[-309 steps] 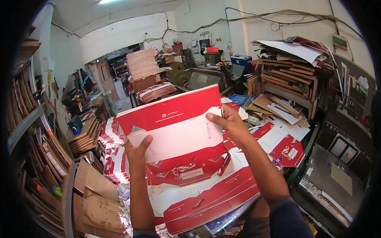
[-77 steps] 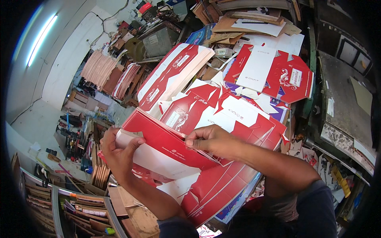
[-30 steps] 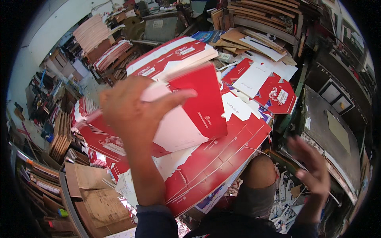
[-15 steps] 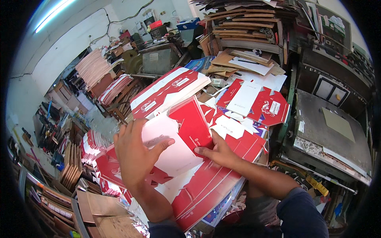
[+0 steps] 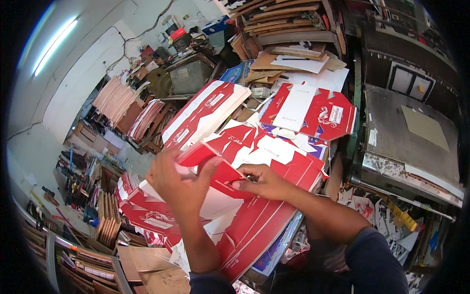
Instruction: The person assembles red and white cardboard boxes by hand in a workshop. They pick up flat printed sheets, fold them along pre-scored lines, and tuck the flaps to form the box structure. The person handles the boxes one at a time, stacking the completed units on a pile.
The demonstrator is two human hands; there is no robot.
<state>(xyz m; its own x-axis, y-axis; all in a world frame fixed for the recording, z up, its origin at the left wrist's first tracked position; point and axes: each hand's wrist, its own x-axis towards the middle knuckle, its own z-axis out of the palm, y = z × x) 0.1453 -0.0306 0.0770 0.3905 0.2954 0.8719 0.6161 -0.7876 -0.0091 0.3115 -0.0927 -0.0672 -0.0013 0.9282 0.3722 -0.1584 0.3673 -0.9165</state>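
Red and white printed cardboard blanks [image 5: 226, 177] are held tilted in front of me, with their red side toward me; how many there are I cannot tell. My left hand [image 5: 182, 183] grips their left end, thumb on the near side and fingers behind. At the right end, my right hand [image 5: 264, 181] pinches the edge between thumb and bent fingers. Below lies a broad pile of red and white printed sheets [image 5: 267, 223] with cut lines. White and red offcuts [image 5: 269, 152] are scattered just beyond my hands.
Behind the offcuts stands a thick stack of uncut printed sheets [image 5: 200, 112]. More die-cut blanks [image 5: 333, 115] lie at the right, beside a large metal press [image 5: 411, 127]. Cut blanks [image 5: 152, 213] sit at the left, and wooden boards [image 5: 152, 267] lie at lower left.
The held blanks have tipped from facing me broadly to a steeper, lower angle, hiding most of the white panel. My left fingers have closed around their left end. The view has shifted slightly.
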